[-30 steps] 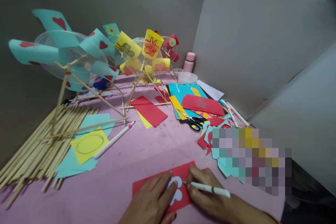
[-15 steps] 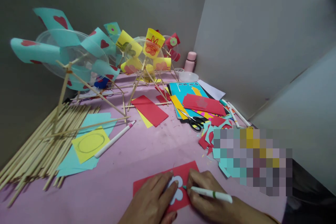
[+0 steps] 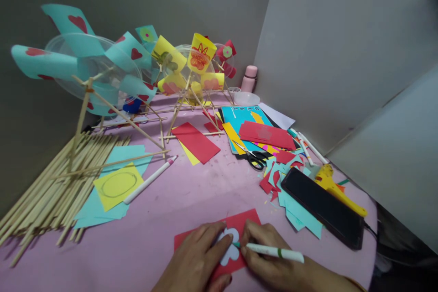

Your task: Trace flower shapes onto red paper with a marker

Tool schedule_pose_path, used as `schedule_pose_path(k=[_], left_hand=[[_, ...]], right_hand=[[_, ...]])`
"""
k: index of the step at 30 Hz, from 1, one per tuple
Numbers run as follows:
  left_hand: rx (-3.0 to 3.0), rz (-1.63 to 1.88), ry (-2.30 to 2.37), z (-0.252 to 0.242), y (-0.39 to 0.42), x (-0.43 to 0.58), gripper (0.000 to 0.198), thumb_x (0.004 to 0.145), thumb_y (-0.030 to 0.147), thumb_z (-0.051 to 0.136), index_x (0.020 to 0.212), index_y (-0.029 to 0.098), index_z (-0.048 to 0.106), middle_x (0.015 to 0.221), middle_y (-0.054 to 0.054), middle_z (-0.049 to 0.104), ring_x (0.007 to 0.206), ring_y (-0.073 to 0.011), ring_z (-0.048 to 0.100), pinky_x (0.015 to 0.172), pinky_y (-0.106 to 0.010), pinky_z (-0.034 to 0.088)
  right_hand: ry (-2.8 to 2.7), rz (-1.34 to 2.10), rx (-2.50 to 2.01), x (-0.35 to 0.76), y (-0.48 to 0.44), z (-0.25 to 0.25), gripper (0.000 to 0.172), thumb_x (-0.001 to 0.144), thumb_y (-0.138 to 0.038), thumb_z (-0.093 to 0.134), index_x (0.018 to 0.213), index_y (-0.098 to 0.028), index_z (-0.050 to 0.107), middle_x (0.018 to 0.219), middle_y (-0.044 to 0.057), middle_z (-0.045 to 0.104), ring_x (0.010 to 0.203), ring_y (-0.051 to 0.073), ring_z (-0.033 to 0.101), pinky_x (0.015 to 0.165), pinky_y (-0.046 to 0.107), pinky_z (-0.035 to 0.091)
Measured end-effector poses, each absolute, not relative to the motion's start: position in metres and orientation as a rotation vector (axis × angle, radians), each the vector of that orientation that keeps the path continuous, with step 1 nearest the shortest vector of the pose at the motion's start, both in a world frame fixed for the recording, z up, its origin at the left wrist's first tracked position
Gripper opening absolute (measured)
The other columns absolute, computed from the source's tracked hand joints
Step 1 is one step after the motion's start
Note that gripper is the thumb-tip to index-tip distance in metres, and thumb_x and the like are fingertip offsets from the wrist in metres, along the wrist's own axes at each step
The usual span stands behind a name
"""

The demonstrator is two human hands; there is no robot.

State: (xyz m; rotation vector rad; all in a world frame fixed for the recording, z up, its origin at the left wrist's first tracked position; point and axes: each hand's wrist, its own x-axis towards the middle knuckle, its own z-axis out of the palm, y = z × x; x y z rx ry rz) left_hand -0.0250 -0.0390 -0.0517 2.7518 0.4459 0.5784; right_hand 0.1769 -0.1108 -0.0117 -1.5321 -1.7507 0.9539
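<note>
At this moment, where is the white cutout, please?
In the head view, the white cutout lies at bottom centre on the red sheet, partly under the left hand.

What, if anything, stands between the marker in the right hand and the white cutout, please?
Nothing visible does: the marker, held in the right hand, has its green tip at the right-hand edge of the white cutout. The left hand covers the cutout's left part on the red paper.

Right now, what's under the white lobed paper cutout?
A red rectangular paper sheet shows around it. The left hand and the cutout hide the surface beneath them.
</note>
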Motion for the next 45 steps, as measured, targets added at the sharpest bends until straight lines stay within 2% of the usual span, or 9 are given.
schedule_pose_path(k=[5,9,14,21,27,31,36,45], left_hand=[[2.696,0.587,0.464,-0.055,-0.039,-0.025,0.06,0.08,0.027,0.06,0.137,0.027,0.04,0.13,-0.01,0.054,0.111,-0.0255,0.054,0.09,-0.038,0.05],[2.687,0.561,0.463,-0.053,-0.039,-0.025,0.061,0.078,0.027,0.063,0.136,0.027,0.042,0.129,-0.009,0.054,0.11,-0.0252,0.055,0.09,-0.038,0.05],[2.705,0.546,0.477,-0.05,-0.039,-0.025,0.059,0.079,0.026,0.063,0.134,0.026,0.043,0.128,-0.008,0.055,0.11,-0.0241,0.055,0.089,-0.037,0.051],[2.703,0.508,0.491,-0.046,-0.041,-0.026,0.057,0.08,0.027,0.064,0.134,0.026,0.045,0.128,-0.009,0.056,0.111,-0.024,0.055,0.09,-0.036,0.05],[2.714,0.579,0.458,-0.056,-0.038,-0.027,0.058,0.082,0.03,0.06,0.137,0.026,0.041,0.13,-0.009,0.054,0.111,-0.0252,0.054,0.09,-0.038,0.05],[2.731,0.607,0.452,-0.055,-0.039,-0.027,0.06,0.081,0.029,0.061,0.137,0.025,0.041,0.13,-0.01,0.054,0.111,-0.0258,0.054,0.089,-0.038,0.051],[2.751,0.515,0.482,-0.044,-0.04,-0.026,0.059,0.081,0.028,0.064,0.136,0.025,0.042,0.129,-0.01,0.055,0.112,-0.0246,0.054,0.09,-0.036,0.051],[2.705,0.592,0.459,-0.06,-0.04,-0.028,0.06,0.083,0.03,0.06,0.139,0.027,0.038,0.131,-0.01,0.052,0.112,-0.0261,0.053,0.09,-0.039,0.049]], right_hand=[[-1.749,0.979,-1.492,0.176,-0.109,-0.013,0.009,0.078,-0.02,0.043,0.07,-0.023,0.042,0.055,-0.006,0.045,0.045,0.01,0.039,0.045,0.022,0.029],[-1.731,1.001,-1.513,0.177,-0.11,-0.014,0.008,0.077,-0.018,0.044,0.071,-0.022,0.043,0.057,-0.005,0.049,0.048,0.011,0.045,0.046,0.022,0.032],[-1.798,0.91,-1.613,0.177,-0.111,-0.013,0.01,0.077,-0.014,0.044,0.071,-0.023,0.044,0.062,-0.002,0.056,0.058,0.014,0.053,0.055,0.023,0.038],[-1.822,0.936,-1.585,0.178,-0.111,-0.013,0.014,0.075,-0.01,0.044,0.071,-0.023,0.042,0.06,-0.003,0.055,0.053,0.014,0.053,0.053,0.023,0.038],[-1.845,0.921,-1.624,0.179,-0.111,-0.011,0.013,0.077,-0.01,0.044,0.071,-0.022,0.045,0.062,-0.001,0.059,0.056,0.015,0.056,0.055,0.024,0.039],[-1.885,0.821,-1.694,0.179,-0.113,-0.011,0.012,0.078,-0.011,0.044,0.073,-0.021,0.049,0.069,0.003,0.065,0.065,0.018,0.061,0.06,0.026,0.042],[-1.929,0.768,-1.685,0.181,-0.116,-0.015,0.015,0.078,-0.009,0.044,0.072,-0.021,0.048,0.068,0.001,0.063,0.063,0.017,0.06,0.06,0.025,0.043],[-1.902,0.803,-1.744,0.183,-0.113,-0.01,0.019,0.076,-0.002,0.047,0.073,-0.02,0.049,0.066,0.0,0.06,0.06,0.015,0.056,0.057,0.024,0.041]])
